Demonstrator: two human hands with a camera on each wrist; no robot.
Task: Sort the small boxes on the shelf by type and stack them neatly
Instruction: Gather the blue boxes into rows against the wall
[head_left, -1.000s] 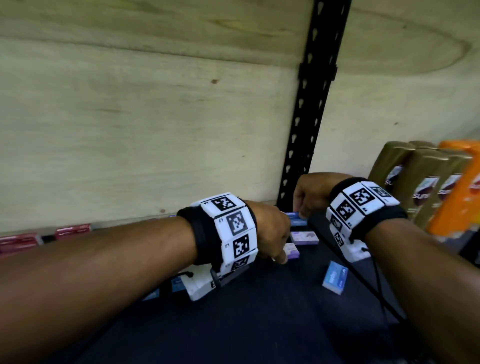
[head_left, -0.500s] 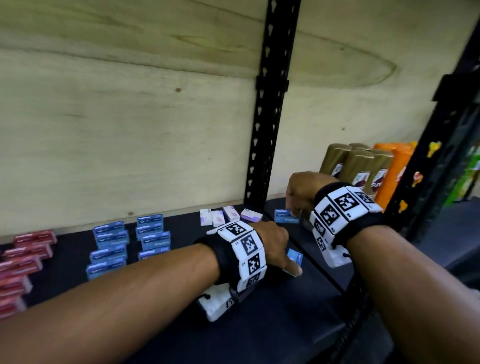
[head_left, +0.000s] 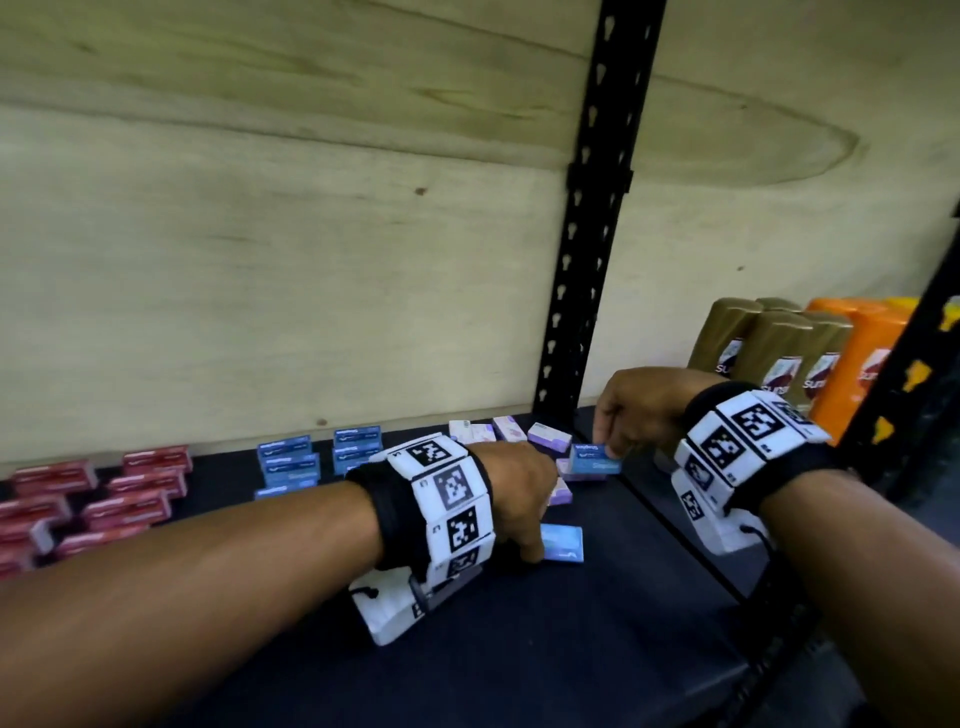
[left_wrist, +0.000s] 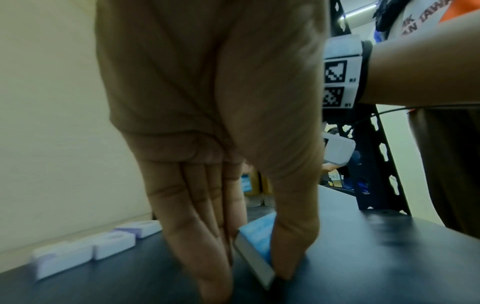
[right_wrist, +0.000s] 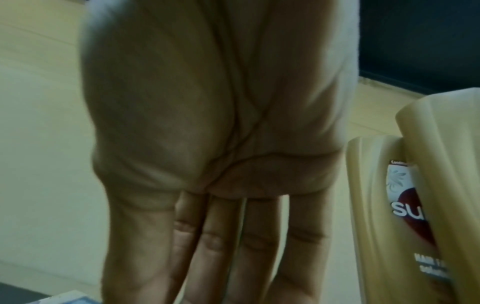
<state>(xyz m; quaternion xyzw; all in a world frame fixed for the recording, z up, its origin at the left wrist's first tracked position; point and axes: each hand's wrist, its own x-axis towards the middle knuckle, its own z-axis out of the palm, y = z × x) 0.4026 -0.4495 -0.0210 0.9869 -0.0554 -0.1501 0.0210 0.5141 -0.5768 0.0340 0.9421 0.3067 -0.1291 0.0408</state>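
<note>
My left hand (head_left: 524, 540) pinches a light blue box (head_left: 563, 543) at the front of the dark shelf (head_left: 571, 649). In the left wrist view the thumb and fingers (left_wrist: 218, 257) grip this box (left_wrist: 257, 242), and it is tipped up on one edge. My right hand (head_left: 610, 454) holds a darker blue box (head_left: 595, 460) just above the shelf by the black upright. Only a corner of that box (right_wrist: 75, 298) shows in the right wrist view. Blue boxes (head_left: 296, 462) stand stacked at the back, red boxes (head_left: 104, 493) at the left, white-purple boxes (head_left: 498, 431) between the hands.
A black perforated upright (head_left: 587, 260) rises behind the right hand, against a plywood back wall (head_left: 260, 260). Gold shampoo bottles (head_left: 769, 358) and orange bottles (head_left: 862, 364) stand close to the right wrist. A black post (head_left: 909, 364) frames the shelf's right side.
My left hand moved from the purple boxes to the loose light blue box at the front and took hold of it. My right hand keeps its blue box. The view swung left.
</note>
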